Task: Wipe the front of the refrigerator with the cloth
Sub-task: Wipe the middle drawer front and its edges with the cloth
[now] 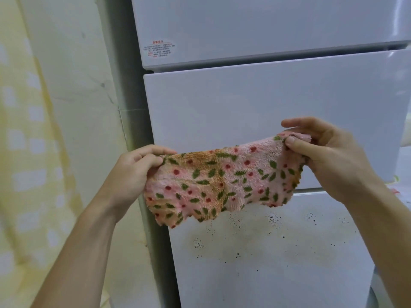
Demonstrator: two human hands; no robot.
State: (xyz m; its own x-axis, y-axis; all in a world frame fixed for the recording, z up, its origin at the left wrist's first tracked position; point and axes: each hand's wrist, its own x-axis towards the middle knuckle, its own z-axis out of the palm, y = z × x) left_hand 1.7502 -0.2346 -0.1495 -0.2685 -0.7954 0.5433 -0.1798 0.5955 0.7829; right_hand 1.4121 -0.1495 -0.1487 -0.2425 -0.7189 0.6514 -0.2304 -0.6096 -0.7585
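Two bare hands hold one cloth up in front of the refrigerator. At the far left hangs a pale yellow curtain (29,152) with whitish squares, and beside it is a cream wall (77,74). The left grip (135,172) is clamped on the cloth's upper left corner, thumb pressed over curled fingers. The cloth (222,181) is fluffy and pink, with red dots, green leaves and orange-brown patches. It is stretched between the hands, its top edge rising toward the right and its lower edge hanging free. Whether it touches the door cannot be told.

Behind it, the white refrigerator (244,103) shows three door panels. A sticker (159,49) with red print sits low on the left of the top one. The cloth covers the seam between the middle and bottom panels. The bottom panel (266,274) carries dark specks (273,220) and yellowish stains. The right grip (329,156) is clamped on the cloth's upper right corner, thumb pinching it against the fingers.
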